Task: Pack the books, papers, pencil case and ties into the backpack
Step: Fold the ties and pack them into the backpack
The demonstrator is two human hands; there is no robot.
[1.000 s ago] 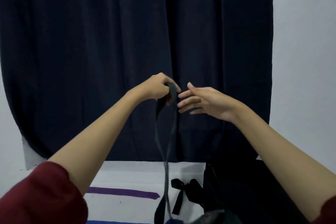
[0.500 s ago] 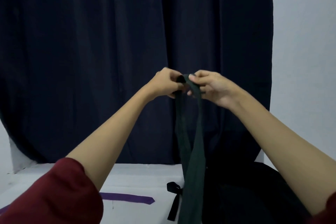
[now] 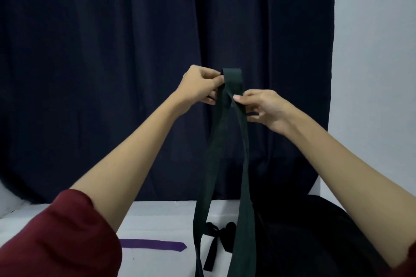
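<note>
Dark green fabric tie (image 3: 225,141) folded, hanging | my left hand (image 3: 200,84) pinches fold | my right hand (image 3: 262,107) pinches strand | no readable labels.

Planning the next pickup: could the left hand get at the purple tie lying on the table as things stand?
Probably not yet. The left hand is raised, pinching the folded dark green tie. The purple tie lies uncovered on the table, so the path looks free once it lets go.

Dim, soft, slightly blurred lighting
</note>
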